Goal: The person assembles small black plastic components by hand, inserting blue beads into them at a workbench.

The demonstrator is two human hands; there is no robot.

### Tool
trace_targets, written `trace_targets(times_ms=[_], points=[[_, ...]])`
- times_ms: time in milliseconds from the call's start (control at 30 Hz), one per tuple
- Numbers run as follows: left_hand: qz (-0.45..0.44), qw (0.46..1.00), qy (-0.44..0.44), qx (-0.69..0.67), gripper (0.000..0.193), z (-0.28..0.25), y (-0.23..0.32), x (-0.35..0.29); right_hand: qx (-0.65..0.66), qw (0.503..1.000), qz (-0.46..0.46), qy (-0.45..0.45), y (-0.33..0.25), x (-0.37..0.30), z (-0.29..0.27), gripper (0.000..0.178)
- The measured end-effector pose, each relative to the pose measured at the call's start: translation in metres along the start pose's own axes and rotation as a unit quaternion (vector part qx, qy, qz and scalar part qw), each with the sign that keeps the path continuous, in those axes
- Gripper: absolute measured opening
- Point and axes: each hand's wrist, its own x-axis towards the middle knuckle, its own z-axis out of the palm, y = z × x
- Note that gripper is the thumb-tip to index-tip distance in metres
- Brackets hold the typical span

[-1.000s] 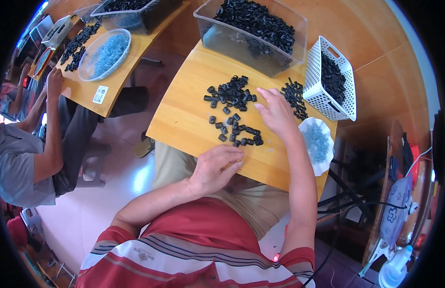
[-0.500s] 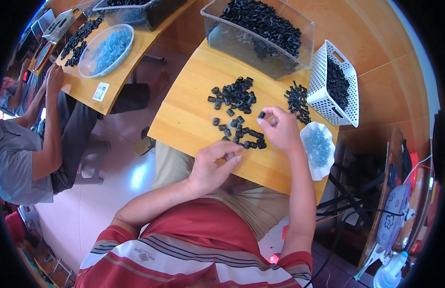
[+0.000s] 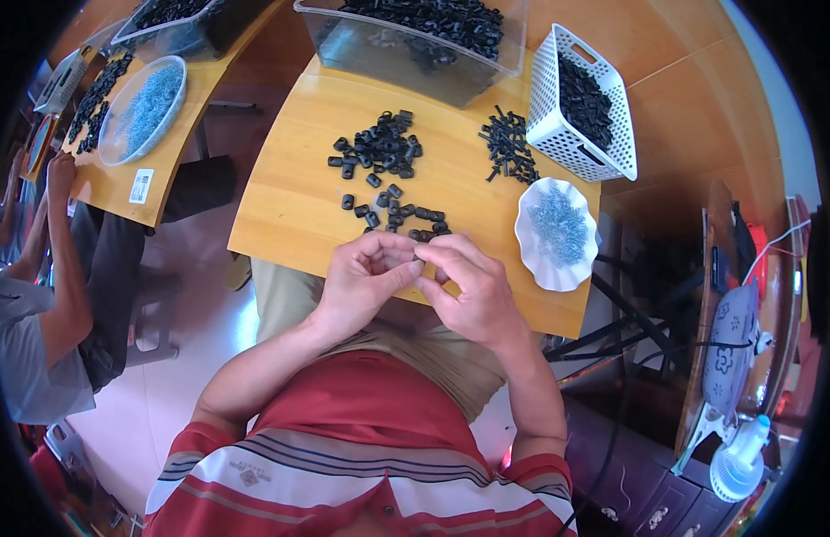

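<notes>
My left hand (image 3: pixel 366 276) and my right hand (image 3: pixel 471 285) meet fingertip to fingertip over the near edge of the wooden table (image 3: pixel 285 192). Pinched between them is a small black plastic piece (image 3: pixel 418 259), mostly covered by the fingers. Just beyond the hands lie several loose black barrel-shaped pieces (image 3: pixel 394 208), some partly hidden behind my fingers. Farther back is a heap of the same barrel-shaped pieces (image 3: pixel 379 143). To the right of it lies a pile of thin black stem-like pieces (image 3: pixel 509 145).
A wavy-rimmed white dish (image 3: pixel 528 240) holding fine bluish bits stands at the right edge. Behind are a white perforated basket (image 3: pixel 572 148) and a clear bin (image 3: pixel 393 67), both with black parts. At left, a person (image 3: pixel 48 313) sits by another table (image 3: pixel 169 183).
My right hand has come down and left with the small black piece to meet my left hand. The whole view has shifted, so the table appears farther left and higher.
</notes>
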Motion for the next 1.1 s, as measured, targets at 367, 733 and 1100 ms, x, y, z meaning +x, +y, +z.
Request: trace_targets(times_ms=[367, 733, 1100], points=[[0.001, 1.000, -0.013, 0.011, 0.017, 0.006, -0.011, -0.008, -0.252, 0.916, 0.309, 0.030, 0.068, -0.042, -0.099, 0.023], [-0.003, 1.000, -0.012, 0.006, 0.016, 0.011, -0.010, -0.010, -0.296, 0.908, 0.296, -0.012, 0.081, -0.045, -0.101, 0.020], [-0.004, 0.999, -0.032, -0.012, 0.015, 0.011, -0.014, -0.011, -0.294, 0.934, 0.202, 0.017, 0.091, -0.054, -0.097, 0.010]])
